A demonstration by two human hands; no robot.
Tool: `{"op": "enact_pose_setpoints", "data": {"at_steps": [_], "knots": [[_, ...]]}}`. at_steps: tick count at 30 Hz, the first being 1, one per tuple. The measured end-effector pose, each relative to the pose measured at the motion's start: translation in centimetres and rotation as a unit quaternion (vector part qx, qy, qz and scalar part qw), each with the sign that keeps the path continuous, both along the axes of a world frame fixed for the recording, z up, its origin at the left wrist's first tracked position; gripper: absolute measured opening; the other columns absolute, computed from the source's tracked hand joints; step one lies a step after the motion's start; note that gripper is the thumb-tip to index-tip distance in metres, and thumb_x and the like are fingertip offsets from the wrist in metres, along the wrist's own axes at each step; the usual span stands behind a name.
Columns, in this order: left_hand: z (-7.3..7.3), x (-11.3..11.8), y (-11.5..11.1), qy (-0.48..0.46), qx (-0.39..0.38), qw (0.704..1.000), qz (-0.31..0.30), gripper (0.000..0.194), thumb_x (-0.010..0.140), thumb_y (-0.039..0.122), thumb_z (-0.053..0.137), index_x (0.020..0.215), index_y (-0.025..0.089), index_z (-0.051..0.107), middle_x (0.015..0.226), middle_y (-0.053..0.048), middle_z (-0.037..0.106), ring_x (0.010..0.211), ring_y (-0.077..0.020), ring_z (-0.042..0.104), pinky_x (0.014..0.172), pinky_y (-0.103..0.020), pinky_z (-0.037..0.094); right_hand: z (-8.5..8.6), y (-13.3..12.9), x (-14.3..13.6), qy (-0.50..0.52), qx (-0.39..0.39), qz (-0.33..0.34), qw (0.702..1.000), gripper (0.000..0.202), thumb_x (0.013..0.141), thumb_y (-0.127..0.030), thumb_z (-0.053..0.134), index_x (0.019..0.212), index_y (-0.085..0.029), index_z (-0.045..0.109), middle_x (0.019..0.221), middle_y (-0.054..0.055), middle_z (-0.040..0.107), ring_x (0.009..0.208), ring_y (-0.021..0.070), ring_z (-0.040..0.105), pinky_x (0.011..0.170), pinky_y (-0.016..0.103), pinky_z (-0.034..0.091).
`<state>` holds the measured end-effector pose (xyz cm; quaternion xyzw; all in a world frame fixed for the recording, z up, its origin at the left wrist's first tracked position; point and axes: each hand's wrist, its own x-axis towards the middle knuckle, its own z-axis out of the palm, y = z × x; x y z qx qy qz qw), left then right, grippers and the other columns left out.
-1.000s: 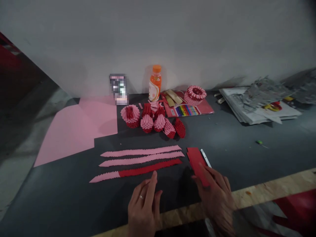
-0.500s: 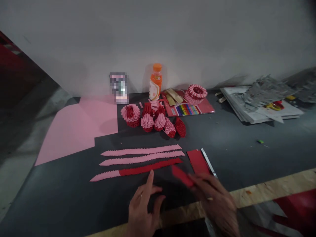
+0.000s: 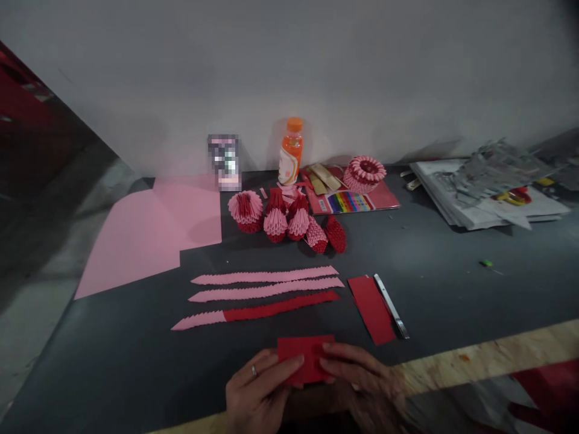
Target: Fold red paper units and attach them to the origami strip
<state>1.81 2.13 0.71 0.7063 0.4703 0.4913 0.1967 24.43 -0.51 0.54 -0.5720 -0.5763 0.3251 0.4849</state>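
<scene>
Showed, largest first, a pale grey wall behind a dark grey surface with a light, wood-like front edge. Spread at the left, large flat sheets of pink paper; at the far right, a stack of white papers under crumpled clear plastic. Included, at the near edge, a left hand wearing a ring and a right hand, turned towards each other. Lay in front of both, roughly parallel, two long pink zigzag-edged paper strips and one part-pink, part-red zigzag-edged strip. Stood beyond, a clear bottle of orange drink, close behind pink and red folded-paper shapes. Lay right of the strips, a pile of red rectangular paper, just beside a slim silver tool. Held low in the centre, near the front edge, one small red paper rectangle, with the grip of each hand clamped on an opposite side. Seemed an early handling step, perhaps lining up or folding; no crease clearly visible. Called, by judgement, for even pressure and matched edges.
</scene>
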Motion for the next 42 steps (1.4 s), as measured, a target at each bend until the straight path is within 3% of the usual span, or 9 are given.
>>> {"op": "enact_pose_setpoints", "data": {"at_steps": [4, 8, 11, 15, 20, 22, 28, 36, 42], "knots": [[0.0, 0.6, 0.0, -0.049, -0.036, 0.998, 0.003, 0.033, 0.111, 0.051, 0.066, 0.094, 0.036, 0.090, 0.063, 0.007, 0.088, 0.065, -0.0169, 0.090, 0.073, -0.021, 0.074, -0.3, 0.0, -0.6, -0.059, 0.067, -0.025, 0.996, 0.015, 0.101, -0.046, 0.079, 0.098, -0.047, 0.094, 0.101, 0.002, 0.095, 0.069, 0.0196, 0.089, 0.073, 0.028, 0.078], [-0.4, 1.2, -0.4, -0.087, -0.076, 0.992, 0.048, 0.037, 0.104, 0.060, 0.073, 0.082, 0.034, 0.088, 0.069, 0.003, 0.091, 0.064, -0.0195, 0.090, 0.066, -0.023, 0.073, -0.6, -0.2, -1.2, -0.062, 0.028, -0.066, 0.996, 0.016, 0.096, -0.052, 0.084, 0.087, -0.043, 0.093, 0.109, 0.002, 0.093, 0.083, 0.0211, 0.088, 0.074, 0.029, 0.076], [-1.0, 1.5, -1.1, -0.113, -0.101, 0.985, 0.082, 0.037, 0.099, 0.064, 0.079, 0.078, 0.036, 0.089, 0.066, 0.003, 0.090, 0.060, -0.0207, 0.088, 0.047, -0.023, 0.065, -1.2, -0.4, -1.8, -0.016, -0.016, -0.093, 0.995, 0.017, 0.093, -0.053, 0.088, 0.083, -0.040, 0.092, 0.121, 0.005, 0.091, 0.094, 0.0237, 0.088, 0.082, 0.034, 0.075], [-1.5, 1.5, -1.8, -0.120, -0.135, 0.978, 0.108, 0.030, 0.094, 0.064, 0.085, 0.078, 0.039, 0.091, 0.073, 0.001, 0.093, 0.055, -0.0200, 0.085, 0.032, -0.022, 0.051, -2.1, -0.3, -2.6, 0.142, -0.080, -0.032, 0.986, 0.022, 0.094, -0.054, 0.086, 0.087, -0.034, 0.089, 0.158, 0.009, 0.079, 0.120, 0.0333, 0.088, 0.099, 0.047, 0.074], [-1.3, 1.1, -1.9, -0.114, -0.187, 0.967, 0.133, 0.015, 0.093, 0.053, 0.088, 0.098, 0.041, 0.096, 0.079, 0.001, 0.095, 0.053, -0.0206, 0.084, 0.041, -0.024, 0.060, -2.3, -0.1, -3.3, 0.173, -0.136, -0.079, 0.972, 0.018, 0.087, -0.051, 0.094, 0.091, -0.034, 0.091, 0.099, 0.006, 0.095, 0.081, 0.0223, 0.090, 0.072, 0.028, 0.073], [-1.1, 0.9, -1.6, -0.120, -0.241, 0.951, 0.153, 0.028, 0.085, 0.051, 0.094, 0.111, 0.040, 0.096, 0.076, 0.002, 0.094, 0.052, -0.0214, 0.084, 0.043, -0.025, 0.064, -2.1, 0.0, -3.5, 0.168, -0.145, -0.116, 0.968, 0.024, 0.084, -0.047, 0.097, 0.104, -0.036, 0.091, 0.085, 0.001, 0.092, 0.067, 0.0177, 0.086, 0.063, 0.022, 0.069], [-0.2, 0.7, -0.5, -0.124, -0.338, 0.927, 0.105, 0.019, 0.085, 0.054, 0.088, 0.079, 0.038, 0.096, 0.060, 0.001, 0.088, 0.051, -0.0247, 0.085, 0.050, -0.027, 0.070, -1.5, 0.3, -3.9, 0.212, -0.194, -0.173, 0.942, 0.049, 0.074, -0.049, 0.103, 0.119, -0.037, 0.089, 0.074, -0.003, 0.089, 0.060, 0.0164, 0.083, 0.062, 0.021, 0.070], [0.7, 2.6, -0.6, -0.200, -0.342, 0.906, 0.151, 0.043, 0.080, 0.075, 0.087, 0.075, 0.033, 0.094, 0.055, 0.000, 0.085, 0.049, -0.0248, 0.083, 0.049, -0.028, 0.069, -1.1, 0.6, -3.6, 0.251, -0.218, -0.201, 0.921, 0.056, 0.064, -0.053, 0.108, 0.113, -0.030, 0.091, 0.067, 0.001, 0.087, 0.056, 0.0192, 0.081, 0.057, 0.025, 0.070], [0.4, 2.4, -1.2, -0.175, -0.359, 0.905, 0.149, 0.044, 0.089, 0.072, 0.082, 0.074, 0.031, 0.092, 0.058, 0.000, 0.085, 0.054, -0.0228, 0.083, 0.053, -0.027, 0.067, -0.8, 0.7, -3.7, 0.272, -0.223, -0.190, 0.917, 0.052, 0.068, -0.051, 0.107, 0.112, -0.030, 0.092, 0.078, 0.003, 0.092, 0.059, 0.0177, 0.081, 0.061, 0.025, 0.070]]}}
